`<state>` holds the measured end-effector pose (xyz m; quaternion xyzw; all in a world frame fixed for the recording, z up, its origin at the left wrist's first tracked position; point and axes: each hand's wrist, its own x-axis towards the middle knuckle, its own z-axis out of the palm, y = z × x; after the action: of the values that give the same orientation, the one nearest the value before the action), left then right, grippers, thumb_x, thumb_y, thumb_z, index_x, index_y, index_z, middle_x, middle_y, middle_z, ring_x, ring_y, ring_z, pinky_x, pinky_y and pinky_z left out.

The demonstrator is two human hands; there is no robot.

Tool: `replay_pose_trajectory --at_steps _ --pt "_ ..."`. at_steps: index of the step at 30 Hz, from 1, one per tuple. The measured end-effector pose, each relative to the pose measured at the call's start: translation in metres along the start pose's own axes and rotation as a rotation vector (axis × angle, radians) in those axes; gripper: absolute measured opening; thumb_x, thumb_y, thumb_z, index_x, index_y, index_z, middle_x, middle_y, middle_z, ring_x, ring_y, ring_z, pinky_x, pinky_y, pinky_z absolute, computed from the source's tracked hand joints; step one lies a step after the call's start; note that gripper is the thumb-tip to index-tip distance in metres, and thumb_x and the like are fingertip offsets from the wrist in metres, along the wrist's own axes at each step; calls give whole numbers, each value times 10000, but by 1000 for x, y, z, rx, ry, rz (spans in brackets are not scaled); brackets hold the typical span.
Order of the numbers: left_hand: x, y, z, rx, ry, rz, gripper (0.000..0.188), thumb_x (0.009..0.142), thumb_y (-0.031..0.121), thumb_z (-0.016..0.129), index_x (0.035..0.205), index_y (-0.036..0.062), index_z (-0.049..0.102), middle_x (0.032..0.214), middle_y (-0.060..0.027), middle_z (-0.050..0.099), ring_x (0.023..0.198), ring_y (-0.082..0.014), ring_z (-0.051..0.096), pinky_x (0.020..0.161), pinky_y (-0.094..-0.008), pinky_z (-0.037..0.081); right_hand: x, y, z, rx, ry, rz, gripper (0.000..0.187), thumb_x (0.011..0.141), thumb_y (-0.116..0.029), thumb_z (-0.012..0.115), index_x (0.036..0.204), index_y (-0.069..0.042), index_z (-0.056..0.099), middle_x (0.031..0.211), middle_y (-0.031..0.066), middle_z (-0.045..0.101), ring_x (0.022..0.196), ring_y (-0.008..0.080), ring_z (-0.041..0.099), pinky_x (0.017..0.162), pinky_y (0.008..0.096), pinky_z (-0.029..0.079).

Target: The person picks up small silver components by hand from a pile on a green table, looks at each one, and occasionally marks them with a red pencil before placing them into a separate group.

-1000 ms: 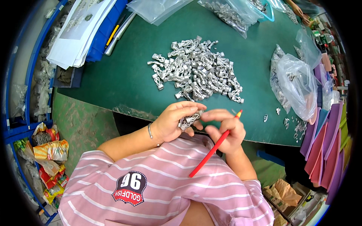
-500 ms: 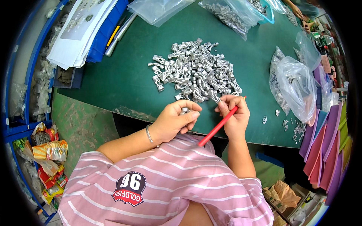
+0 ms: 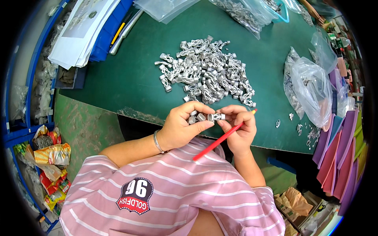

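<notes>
Close to the table's front edge, my left hand (image 3: 183, 122) is curled around several small silver metal pieces (image 3: 195, 118) with ribbed or ring-shaped ends. My right hand (image 3: 241, 128) meets it fingertip to fingertip. A silver looped metal fitting (image 3: 217, 117) lies between the two hands, pinched by the right thumb and fingers and touching the left fingertips. Through the right hand also runs a slim red pencil-like stick (image 3: 220, 140) with a yellowish tip, slanting down toward my shirt. Just beyond the hands lies a loose pile of similar looped fittings (image 3: 208, 70).
The green table (image 3: 130, 82) bears a blue bin (image 3: 104, 47) with papers at left. Clear bags of metal parts (image 3: 311, 86) lie at right, small scraps (image 3: 313, 135) near them. Another person's hand (image 3: 315, 15) shows at far right. Blue shelving (image 3: 29, 90) stands left.
My right hand has drawn back from the pile's near edge with a fitting and come left to my left hand. The red stick has swung lower with it.
</notes>
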<state>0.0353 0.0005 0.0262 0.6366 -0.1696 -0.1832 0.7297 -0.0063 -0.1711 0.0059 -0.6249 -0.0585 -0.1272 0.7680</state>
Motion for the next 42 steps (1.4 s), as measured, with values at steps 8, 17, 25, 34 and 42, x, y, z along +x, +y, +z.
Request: replay_pose_trajectory --at_steps 8,17,25,34,42 --pt "0 -6 0 -622 -29 -454 220 860 65 538 1066 -11 536 822 -98 594 611 -102 558 444 -192 428 4 -16 11 -276 -54 -316 371 688 120 635 810 -76 345 920 182 613 875 283 593 744 369 475" --pt "-26 -21 -26 -942 -276 -610 148 847 99 557 962 7 543 826 -133 597 613 -159 591 385 -212 432 51 -2 -17 -936 68 -292 290 651 59 680 678 -41 410 820 107 621 728 264 553 664 358 436" --pt "-80 -72 -47 -625 -236 -889 155 824 104 589 933 -4 574 815 -142 613 615 -142 564 427 -208 408 47 3 -16 -1025 -5 -315 300 600 69 673 704 -51 418 754 71 572 729 272 540 672 359 406" --pt "-54 -184 -31 -437 132 -918 403 871 294 539 1197 68 465 1176 -117 512 976 -264 551 895 -421 408 12 0 -18 -606 157 -292 298 644 135 603 690 -40 367 807 116 575 665 150 552 590 249 473" --pt "-66 -29 -14 -390 -411 -484 345 804 62 646 1108 -22 507 867 -90 616 734 -123 611 648 -235 500 -27 -2 -6 -217 -152 -313 328 667 148 601 734 -57 353 869 159 541 808 254 612 689 326 531"
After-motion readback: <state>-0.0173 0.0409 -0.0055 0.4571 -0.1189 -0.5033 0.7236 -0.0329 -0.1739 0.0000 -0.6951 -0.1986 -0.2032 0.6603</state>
